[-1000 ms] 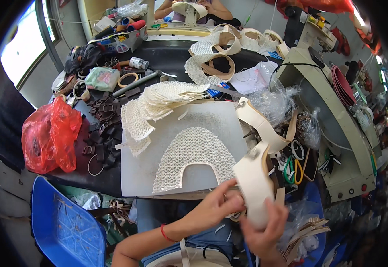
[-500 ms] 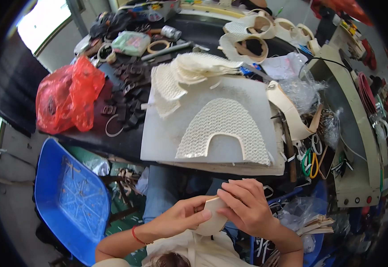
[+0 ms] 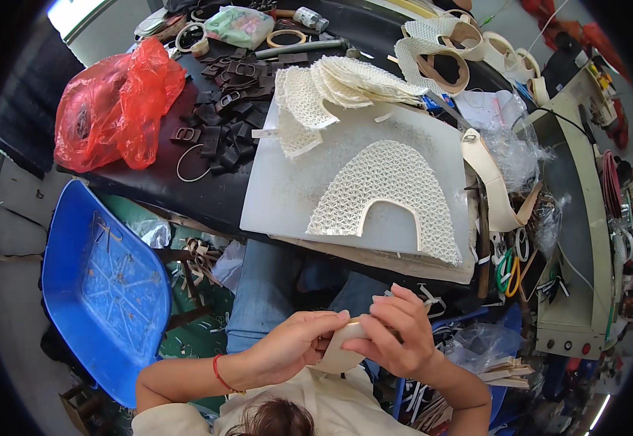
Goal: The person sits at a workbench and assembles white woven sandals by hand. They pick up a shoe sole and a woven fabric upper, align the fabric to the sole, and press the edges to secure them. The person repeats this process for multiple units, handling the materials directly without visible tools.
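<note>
Head view: both hands low, near the person's chest, over the lap. Left hand point(image 3: 291, 345) and right hand point(image 3: 396, 341) are both clamped on a cream strip piece point(image 3: 342, 352), thumbs on top, fingers point(image 3: 404, 309) curled over its upper edge. Most of the piece is hidden between the palms.

Farther off, on the tabletop point(image 3: 178, 192): a white board point(image 3: 287, 196) carries a cream mesh arch panel point(image 3: 389, 192); a fanned stack of mesh panels point(image 3: 331, 91) sits at its far-left corner. Dark buckle parts point(image 3: 222, 109) lie left of that, red plastic bag point(image 3: 113, 102) further left. Blue chair point(image 3: 106, 276) stands near left.

My take: to work the piece well, keep both thumbs close together at the bend, press evenly along the edge, and hold it off the lap so nothing snags.
</note>
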A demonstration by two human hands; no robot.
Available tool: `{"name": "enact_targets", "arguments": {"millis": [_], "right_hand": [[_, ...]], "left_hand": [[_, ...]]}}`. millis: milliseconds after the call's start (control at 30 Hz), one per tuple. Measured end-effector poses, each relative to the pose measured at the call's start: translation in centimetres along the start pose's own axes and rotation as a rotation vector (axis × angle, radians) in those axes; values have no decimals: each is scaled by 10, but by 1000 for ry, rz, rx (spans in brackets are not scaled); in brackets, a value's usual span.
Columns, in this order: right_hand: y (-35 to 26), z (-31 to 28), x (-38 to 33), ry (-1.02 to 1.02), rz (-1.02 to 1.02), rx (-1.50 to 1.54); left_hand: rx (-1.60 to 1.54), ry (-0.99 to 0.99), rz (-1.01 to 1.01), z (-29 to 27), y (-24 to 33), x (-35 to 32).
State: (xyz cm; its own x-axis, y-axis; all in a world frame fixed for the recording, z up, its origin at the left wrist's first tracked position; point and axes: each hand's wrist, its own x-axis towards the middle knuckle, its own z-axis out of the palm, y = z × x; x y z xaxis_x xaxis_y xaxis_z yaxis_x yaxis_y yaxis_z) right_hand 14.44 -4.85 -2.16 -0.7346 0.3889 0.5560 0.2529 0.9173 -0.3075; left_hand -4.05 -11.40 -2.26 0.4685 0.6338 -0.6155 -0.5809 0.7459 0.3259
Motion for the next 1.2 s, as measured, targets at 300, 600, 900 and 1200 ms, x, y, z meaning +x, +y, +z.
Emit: {"name": "enact_targets", "arguments": {"millis": [300,600,900,1200], "right_hand": [[-6,9,2,-37,-170,-94],[4,18,13,-11,-425,57],[21,3,33,-163,307,498],[43,20,-3,-241,570,1705]], "left_hand": [[139,6,45,-11,-4,3],[-9,-115,-110,-29,-24,28],[987,193,977,-18,-20,17],[447,127,662,-19,-21,9]]}}
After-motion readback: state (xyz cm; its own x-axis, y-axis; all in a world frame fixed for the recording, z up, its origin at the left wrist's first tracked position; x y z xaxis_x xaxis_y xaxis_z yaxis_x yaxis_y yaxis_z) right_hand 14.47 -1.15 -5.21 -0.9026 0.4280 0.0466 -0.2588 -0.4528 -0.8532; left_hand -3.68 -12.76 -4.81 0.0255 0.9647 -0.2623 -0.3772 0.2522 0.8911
